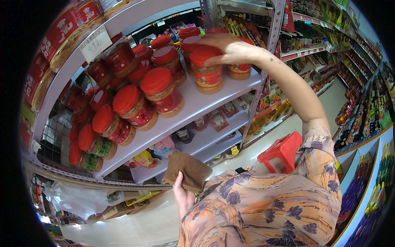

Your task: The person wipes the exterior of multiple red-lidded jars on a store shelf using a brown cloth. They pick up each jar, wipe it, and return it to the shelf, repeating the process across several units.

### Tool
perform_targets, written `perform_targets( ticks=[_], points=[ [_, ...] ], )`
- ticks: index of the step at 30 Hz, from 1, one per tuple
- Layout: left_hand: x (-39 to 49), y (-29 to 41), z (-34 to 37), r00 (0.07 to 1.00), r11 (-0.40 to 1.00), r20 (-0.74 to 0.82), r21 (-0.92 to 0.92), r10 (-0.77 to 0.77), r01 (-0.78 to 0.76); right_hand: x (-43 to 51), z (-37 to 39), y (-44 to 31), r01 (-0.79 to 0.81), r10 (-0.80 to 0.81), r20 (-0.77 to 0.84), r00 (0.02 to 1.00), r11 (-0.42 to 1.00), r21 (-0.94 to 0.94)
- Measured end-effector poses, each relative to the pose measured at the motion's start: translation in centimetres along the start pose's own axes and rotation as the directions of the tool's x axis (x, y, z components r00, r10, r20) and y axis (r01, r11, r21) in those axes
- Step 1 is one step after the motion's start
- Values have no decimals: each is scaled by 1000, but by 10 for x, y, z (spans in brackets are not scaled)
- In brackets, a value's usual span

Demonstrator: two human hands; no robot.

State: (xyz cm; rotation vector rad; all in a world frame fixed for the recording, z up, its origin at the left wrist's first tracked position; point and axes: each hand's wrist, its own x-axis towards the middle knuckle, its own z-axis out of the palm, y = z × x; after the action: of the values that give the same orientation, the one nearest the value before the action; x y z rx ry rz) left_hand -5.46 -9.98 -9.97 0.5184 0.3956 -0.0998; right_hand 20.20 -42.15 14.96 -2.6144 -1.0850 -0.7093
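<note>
My right hand (234,51) reaches over the shelf and is around the red lid of a plastic jar (209,78). Its thumb lies against the lid's near side, while the fingers stretch behind it, partly hidden. That jar stands upright near the shelf's front edge and has a red and yellow label. Beside it, partly behind my wrist, is a similar jar (239,71). Low in front of my body, my left hand (184,193) holds a folded brown cloth (188,169), thumb on top.
Several more red-lidded jars (162,89) crowd the metal shelf (197,99), some stacked. Sauce pouches (218,119) lie on the shelf below. A red plastic stool (282,154) stands on the tiled floor near my right side. Stocked shelving (308,52) lines the aisle beyond.
</note>
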Motion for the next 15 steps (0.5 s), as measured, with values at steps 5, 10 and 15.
perform_targets(
  ticks=[5, 10, 15],
  points=[
    [2, -4, -1, 1000, 1000, 14, -1, 18, -18, 18, 13, -7, -62, 85, 209, 974, 992, -114],
    [0, -4, -2, 999, 999, 7, 13, 37, -37, 16, 9, 4, -17, 30, 190, 981, 998, -69],
    [-4, -4, 1, 999, 1000, 24, 4, 29, -29, 8, -3, 13, -36, 56, 262, 964, 996, -80]
  ],
)
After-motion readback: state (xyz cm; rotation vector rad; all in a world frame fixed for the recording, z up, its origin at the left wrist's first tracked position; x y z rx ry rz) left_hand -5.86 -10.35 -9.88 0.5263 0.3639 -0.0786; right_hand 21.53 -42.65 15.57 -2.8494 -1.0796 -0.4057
